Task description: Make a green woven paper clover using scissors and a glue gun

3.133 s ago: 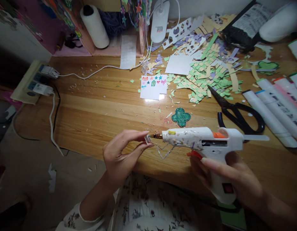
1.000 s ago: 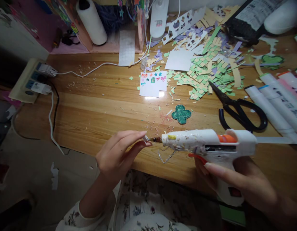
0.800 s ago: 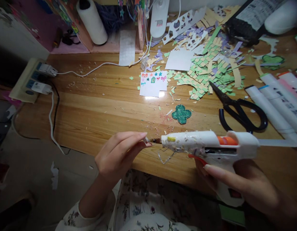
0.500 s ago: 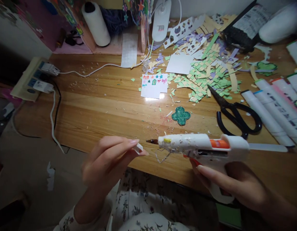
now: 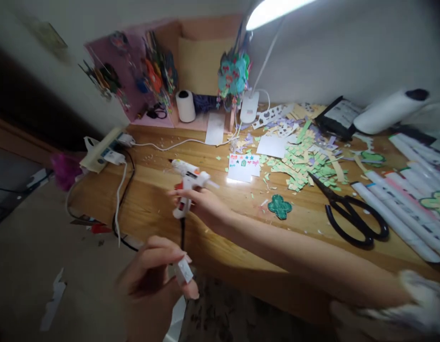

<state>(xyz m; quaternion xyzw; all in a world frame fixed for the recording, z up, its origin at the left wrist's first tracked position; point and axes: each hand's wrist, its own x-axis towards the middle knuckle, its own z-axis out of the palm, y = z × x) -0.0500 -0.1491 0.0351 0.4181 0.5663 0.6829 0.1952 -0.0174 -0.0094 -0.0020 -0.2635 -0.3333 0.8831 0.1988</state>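
My right hand reaches out to the left over the wooden desk and grips a white hot glue gun by its handle, nozzle pointing left toward the power strip. My left hand is low, in front of the desk edge, blurred, with thumb and fingers pinched on a small white piece. A green clover-shaped cutout lies on the desk to the right of my forearm.
Black scissors, white marker pens, green and yellow paper scraps and a sticker sheet cover the right half. A power strip with cables hangs at the left edge. A lamp base and white roll stand at the back.
The view lifted and pulled back. My right hand carried the glue gun away from the small piece, far left across the desk. My left hand dropped lower with the white piece.
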